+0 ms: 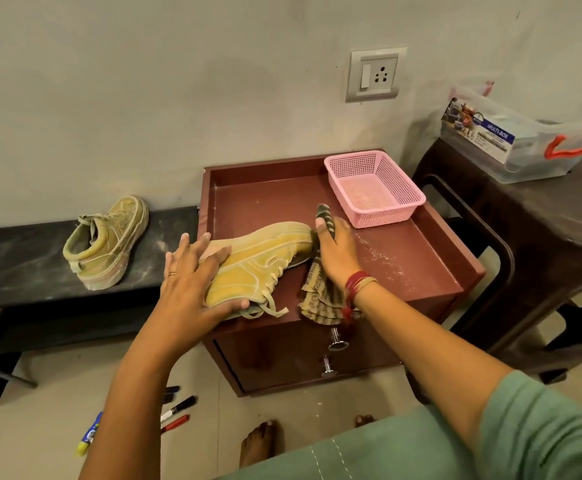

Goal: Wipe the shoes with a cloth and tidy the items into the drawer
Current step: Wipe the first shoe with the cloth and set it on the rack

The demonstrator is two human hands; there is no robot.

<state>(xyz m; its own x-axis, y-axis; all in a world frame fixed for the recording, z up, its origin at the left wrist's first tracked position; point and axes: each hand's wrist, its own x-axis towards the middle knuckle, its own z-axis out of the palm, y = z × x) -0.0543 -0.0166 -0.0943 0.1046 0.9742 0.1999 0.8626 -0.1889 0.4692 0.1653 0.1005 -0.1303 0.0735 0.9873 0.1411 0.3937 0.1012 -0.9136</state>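
Observation:
A tan shoe (262,258) lies on its side on the top of the maroon drawer cabinet (421,258). My left hand (192,282) holds it by the heel, thumb under the collar and fingers spread over the sole side. My right hand (336,251) grips a striped brown cloth (319,299) and presses it against the shoe's toe; the cloth's loose end hangs over the cabinet's front edge. A second, dusty tan shoe (107,242) stands on the low black bench (23,268) to the left. Both drawers below, with metal knobs (336,341), look shut.
A pink plastic basket (374,187) sits at the cabinet top's back right. A dark stool (542,216) at right carries a clear storage box (521,136). Markers (177,412) and a glue stick (90,434) lie on the floor by my bare feet (260,445).

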